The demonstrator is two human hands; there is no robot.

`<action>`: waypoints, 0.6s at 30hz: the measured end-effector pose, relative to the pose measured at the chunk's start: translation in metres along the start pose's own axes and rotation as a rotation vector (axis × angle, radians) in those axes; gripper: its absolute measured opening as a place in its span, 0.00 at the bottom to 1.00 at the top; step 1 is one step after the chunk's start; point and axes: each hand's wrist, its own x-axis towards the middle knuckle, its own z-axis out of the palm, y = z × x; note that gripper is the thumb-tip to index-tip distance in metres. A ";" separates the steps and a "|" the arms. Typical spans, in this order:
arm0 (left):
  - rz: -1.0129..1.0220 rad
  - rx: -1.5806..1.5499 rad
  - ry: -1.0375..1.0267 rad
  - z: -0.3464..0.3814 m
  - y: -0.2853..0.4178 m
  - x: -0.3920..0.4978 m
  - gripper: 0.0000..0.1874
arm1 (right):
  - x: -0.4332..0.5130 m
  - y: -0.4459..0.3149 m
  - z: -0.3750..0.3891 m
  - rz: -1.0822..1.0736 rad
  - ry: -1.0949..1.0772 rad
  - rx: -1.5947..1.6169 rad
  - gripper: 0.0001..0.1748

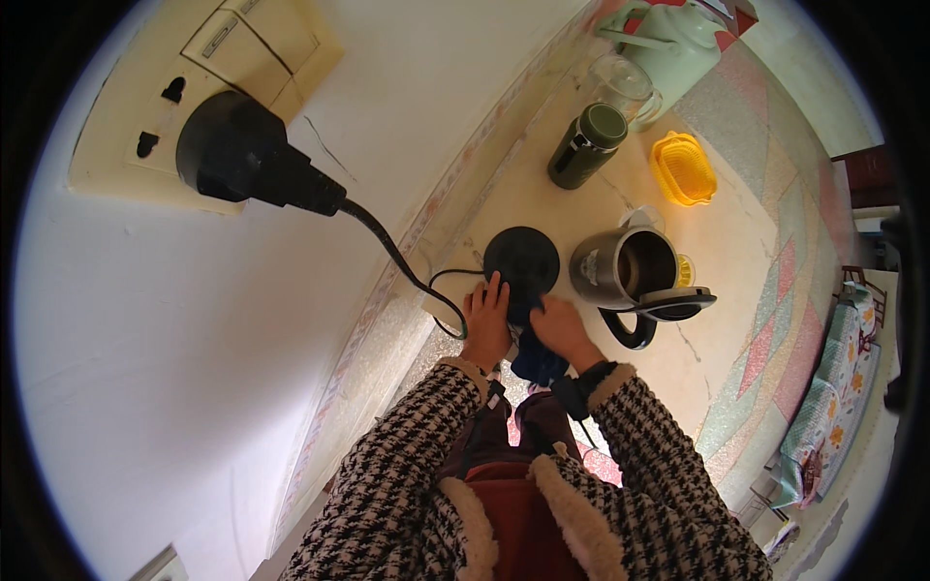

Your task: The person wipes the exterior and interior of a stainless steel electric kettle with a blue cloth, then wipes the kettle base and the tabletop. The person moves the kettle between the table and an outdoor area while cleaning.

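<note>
A round black kettle base (520, 254) lies on the pale marble-look tabletop, its thin cord running left. My left hand (487, 319) rests on the lower left of this base, fingers spread. A dark blue cloth (539, 356) is gripped in my right hand (561, 324), part of it against the base's lower edge and the rest hanging over the table's near edge. Just right of the base stands a stainless steel electric kettle (603, 269), its lid (677, 299) raised and its black handle (631, 332) towards me. The kettle's inside looks brownish.
A dark green flask (588, 145), a clear glass jug (620, 80), a pale green thermos jug (672, 51) and a yellow plastic basket (683, 168) stand farther back. A black plug (247, 149) sits in the wall socket at left, its cable hanging beside the table.
</note>
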 end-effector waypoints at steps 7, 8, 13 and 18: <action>-0.095 0.083 -0.161 -0.005 0.002 -0.003 0.42 | 0.071 -0.042 0.006 -0.377 0.438 -0.373 0.24; -0.105 0.083 -0.182 -0.006 0.003 -0.002 0.41 | 0.078 -0.045 0.018 -0.351 0.340 -0.501 0.24; -0.178 0.113 -0.215 -0.010 0.006 -0.003 0.35 | 0.076 -0.033 0.048 -0.390 0.268 -0.738 0.26; -0.189 0.137 -0.113 -0.013 0.010 -0.008 0.30 | 0.052 -0.016 0.043 -0.566 0.272 -0.593 0.28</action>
